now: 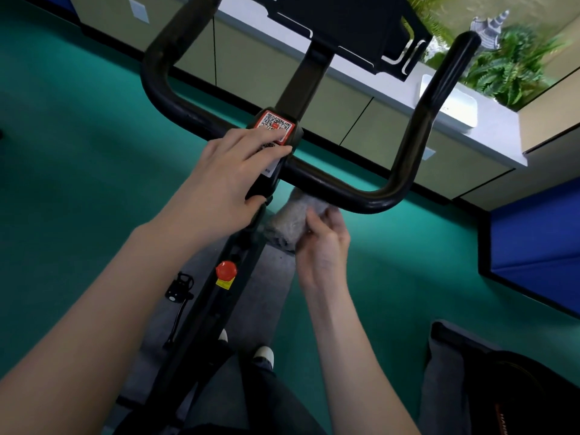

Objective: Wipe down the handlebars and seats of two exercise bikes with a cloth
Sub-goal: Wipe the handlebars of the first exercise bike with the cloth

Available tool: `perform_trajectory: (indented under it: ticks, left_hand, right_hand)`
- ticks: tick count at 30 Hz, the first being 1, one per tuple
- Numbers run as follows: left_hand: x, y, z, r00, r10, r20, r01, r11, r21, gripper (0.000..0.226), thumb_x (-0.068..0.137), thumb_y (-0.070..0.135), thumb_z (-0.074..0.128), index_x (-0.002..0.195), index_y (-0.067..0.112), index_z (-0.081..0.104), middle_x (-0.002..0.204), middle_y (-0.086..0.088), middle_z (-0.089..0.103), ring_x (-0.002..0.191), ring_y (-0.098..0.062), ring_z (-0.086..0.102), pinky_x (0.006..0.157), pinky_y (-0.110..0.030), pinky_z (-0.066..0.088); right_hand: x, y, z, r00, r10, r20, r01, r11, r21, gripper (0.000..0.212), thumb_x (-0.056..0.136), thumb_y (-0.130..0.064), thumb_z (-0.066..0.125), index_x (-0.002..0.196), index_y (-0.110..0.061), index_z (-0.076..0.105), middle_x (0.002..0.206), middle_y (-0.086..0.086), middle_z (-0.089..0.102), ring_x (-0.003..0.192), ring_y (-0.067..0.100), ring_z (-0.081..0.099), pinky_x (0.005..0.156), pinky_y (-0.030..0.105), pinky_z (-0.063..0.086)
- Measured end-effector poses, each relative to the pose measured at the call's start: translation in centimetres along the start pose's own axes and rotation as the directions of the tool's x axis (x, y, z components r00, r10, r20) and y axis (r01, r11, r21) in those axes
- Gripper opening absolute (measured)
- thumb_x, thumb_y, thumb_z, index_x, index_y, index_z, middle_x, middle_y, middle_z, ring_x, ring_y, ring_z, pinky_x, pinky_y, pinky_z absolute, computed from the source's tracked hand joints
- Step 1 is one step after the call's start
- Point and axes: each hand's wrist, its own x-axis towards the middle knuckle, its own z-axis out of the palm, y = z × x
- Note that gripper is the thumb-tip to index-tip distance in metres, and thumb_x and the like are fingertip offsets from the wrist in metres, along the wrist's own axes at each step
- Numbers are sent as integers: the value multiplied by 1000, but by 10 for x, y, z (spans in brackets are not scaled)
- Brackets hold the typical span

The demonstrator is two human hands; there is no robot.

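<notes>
The black handlebars (332, 183) are spanning the view as one glossy U-shaped bar, both ends rising away at left and right. A red-bordered QR sticker (276, 125) is showing at their middle. The grey cloth (292, 219) is sitting bunched and crumpled just beneath the right half of the crossbar, the right hand (323, 246) pinching it.

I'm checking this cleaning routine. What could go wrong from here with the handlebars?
The left hand rests on the centre clamp, so that patch may go unwiped. The right hand holds the cloth bunched below the handlebar; wiping like that could miss the bar's top and upright ends.
</notes>
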Motion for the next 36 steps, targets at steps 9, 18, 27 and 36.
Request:
perform_trajectory:
  ticks: [9,18,27,36]
  left_hand:
    - [1,0,2,1000,7,-30,-7,1000,-5,73,67,4,73,134,16,46,144,2,39,130,-20,31,103,-38,24]
    - [0,-2,7,998,-19,-58,16,998,-55,74,66,1,74,133,17,47,142,3,41,130,-17,29,103,-36,20]
    - [1,-3,6,998,-23,-51,18,995,-95,73,68,1,73,133,18,47,143,4,40,131,-16,28,102,-35,20]
    - [2,-5,9,996,-33,-78,21,988,-156,71,65,0,73,131,15,50,143,-1,40,129,-20,31,102,-35,22]
  right_hand:
    - [-4,-7,11,992,69,109,-29,942,-334,24,88,12,49,108,5,60,101,17,66,93,27,62,89,41,50]
    - [-39,-114,4,920,-278,276,392,637,-664,26,76,-10,64,89,-31,73,92,-4,72,86,12,67,70,25,55]
    - [27,-140,46,969,-47,243,218,-299,-929,20,84,-19,54,95,-17,71,71,-1,61,62,4,52,50,17,40]
    - [39,-103,80,974,-26,227,223,-101,-970,12,81,-16,62,83,-24,70,73,-9,64,72,5,59,53,10,43]
